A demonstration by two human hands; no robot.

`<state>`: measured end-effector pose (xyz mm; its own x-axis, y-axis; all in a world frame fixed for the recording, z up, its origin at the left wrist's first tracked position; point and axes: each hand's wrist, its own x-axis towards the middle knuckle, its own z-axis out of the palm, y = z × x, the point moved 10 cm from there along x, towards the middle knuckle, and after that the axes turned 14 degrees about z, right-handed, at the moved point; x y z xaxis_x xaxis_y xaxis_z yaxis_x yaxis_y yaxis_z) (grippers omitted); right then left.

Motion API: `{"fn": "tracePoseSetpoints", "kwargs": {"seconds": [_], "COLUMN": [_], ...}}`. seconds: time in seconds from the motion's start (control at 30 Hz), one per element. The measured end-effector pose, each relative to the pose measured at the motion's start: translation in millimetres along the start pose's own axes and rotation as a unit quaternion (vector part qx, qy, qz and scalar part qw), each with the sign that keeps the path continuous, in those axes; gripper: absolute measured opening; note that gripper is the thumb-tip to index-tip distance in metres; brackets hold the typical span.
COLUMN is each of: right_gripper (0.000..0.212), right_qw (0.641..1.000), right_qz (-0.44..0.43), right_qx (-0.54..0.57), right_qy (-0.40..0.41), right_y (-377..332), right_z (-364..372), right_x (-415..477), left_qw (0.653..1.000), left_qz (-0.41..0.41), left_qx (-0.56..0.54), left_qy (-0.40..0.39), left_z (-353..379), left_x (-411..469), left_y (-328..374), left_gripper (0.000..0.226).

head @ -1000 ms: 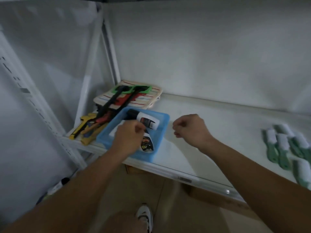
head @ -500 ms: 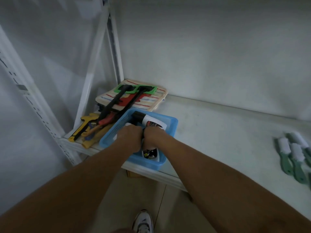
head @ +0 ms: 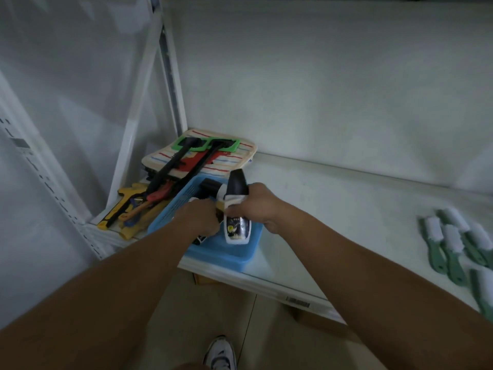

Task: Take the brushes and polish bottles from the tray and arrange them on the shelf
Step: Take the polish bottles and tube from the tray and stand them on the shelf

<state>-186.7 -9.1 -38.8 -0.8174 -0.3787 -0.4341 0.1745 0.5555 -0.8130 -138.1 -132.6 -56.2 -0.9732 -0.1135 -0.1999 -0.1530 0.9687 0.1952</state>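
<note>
A blue tray (head: 248, 249) sits at the front edge of the white shelf (head: 346, 209). My right hand (head: 256, 204) is shut on a white polish bottle (head: 236, 225) with a black cap, held upright just above the tray. My left hand (head: 197, 217) reaches into the tray and closes on another bottle, mostly hidden under the fingers. One more bottle (head: 213, 186) lies at the tray's far end. Several green-handled brushes (head: 453, 244) with white bristles lie on the shelf at the right.
Left of the tray lies a pile of long-handled tools (head: 149, 201) on striped cloth pads (head: 202, 158). A white shelf upright (head: 170, 76) stands behind them. Below the shelf edge are the floor and my shoe (head: 220, 353).
My right hand came across to the tray, gripped a polish bottle and lifted it upright. My left hand stayed in the tray on another bottle.
</note>
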Motion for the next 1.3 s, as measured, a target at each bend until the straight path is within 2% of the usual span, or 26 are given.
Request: {"fn": "tracePoseSetpoints", "kwargs": {"seconds": [0.1,0.17,0.23,0.3,0.37,0.5,0.63,0.8,0.87,1.1,1.2,1.3], "right_gripper": [0.036,0.032,0.026,0.025,0.027,0.036,0.036,0.043,0.046,0.044,0.044,0.044], "right_qw": [0.986,0.969,0.959,0.957,0.957,0.955,0.953,0.971,0.969,0.973,0.976,0.978], "right_qz": [-0.013,-0.021,-0.029,-0.036,-0.04,-0.034,-0.018,-0.003,-0.005,-0.03,-0.033,-0.035], "right_qx": [0.161,0.236,0.271,0.283,0.285,0.291,0.286,0.14,0.12,0.13,0.114,0.106], "right_qy": [-0.036,-0.067,-0.075,-0.058,-0.031,0.04,0.101,0.192,0.214,0.188,0.185,0.174], "right_y": [3,8,17,32,50,100,155,209,224,242,241,240], "right_z": [-29,-53,-81,-114,-146,-214,-267,-314,-328,-316,-312,-306], "right_x": [-15,-26,-38,-48,-54,-65,-79,-109,-119,-121,-123,-125], "left_qw": [0.989,0.97,0.931,0.883,0.86,0.858,0.847,0.834,0.833,0.847,0.862,0.863], "left_qz": [-0.019,-0.005,0.016,0.059,0.095,0.134,0.146,0.179,0.19,0.22,0.223,0.221], "left_qx": [-0.14,-0.212,-0.295,-0.394,-0.451,-0.484,-0.507,-0.521,-0.518,-0.481,-0.454,-0.454], "left_qy": [0.042,0.12,0.214,0.248,0.218,0.109,0.061,0.043,0.038,0.059,0.036,0.032], "left_z": [-13,-36,-62,-76,-77,-40,8,48,59,75,85,91], "left_x": [-2,-5,-13,-17,-17,-3,14,28,33,39,38,37], "left_y": [-6,-7,1,27,66,161,232,295,311,329,328,325], "left_gripper": [0.021,0.026,0.036,0.025,0.018,0.016,0.019,0.023,0.021,0.025,0.029,0.03]}}
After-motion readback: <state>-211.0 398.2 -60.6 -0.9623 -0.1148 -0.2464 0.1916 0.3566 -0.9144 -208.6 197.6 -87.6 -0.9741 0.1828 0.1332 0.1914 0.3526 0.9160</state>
